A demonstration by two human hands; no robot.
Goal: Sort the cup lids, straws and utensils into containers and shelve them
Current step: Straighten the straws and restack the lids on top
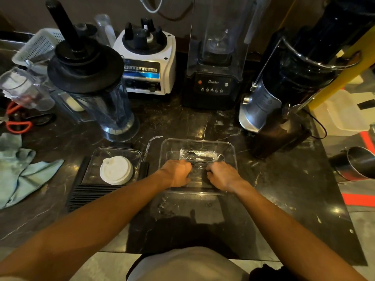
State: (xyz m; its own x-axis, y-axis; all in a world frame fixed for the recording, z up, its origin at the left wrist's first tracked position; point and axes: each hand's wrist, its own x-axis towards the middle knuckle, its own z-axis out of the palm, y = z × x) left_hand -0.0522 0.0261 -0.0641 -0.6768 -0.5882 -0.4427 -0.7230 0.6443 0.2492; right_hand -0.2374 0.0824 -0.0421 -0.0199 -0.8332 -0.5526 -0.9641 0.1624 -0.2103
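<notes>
A clear square container [229, 151] sits on the dark marble counter in front of me. Inside it lie plastic-wrapped black utensils [199, 155]. Both of my hands are down in this container: my left hand [177, 173] and my right hand [222, 175] are curled with fingers on the near end of the wrapped utensils. To the left, a smaller clear container [95, 157] holds a stack of white cup lids [116, 169] and rests on a black ribbed tray [89, 194]. A wrapped straw [149, 146] lies between the two containers.
Behind stand a blender jar with a black lid [89, 78], a white blender base [148, 59], a black blender [215, 74] and a silver machine [284, 88]. A green cloth [20, 169] and red scissors [17, 124] lie left. A steel cup [357, 165] is right, past the counter edge.
</notes>
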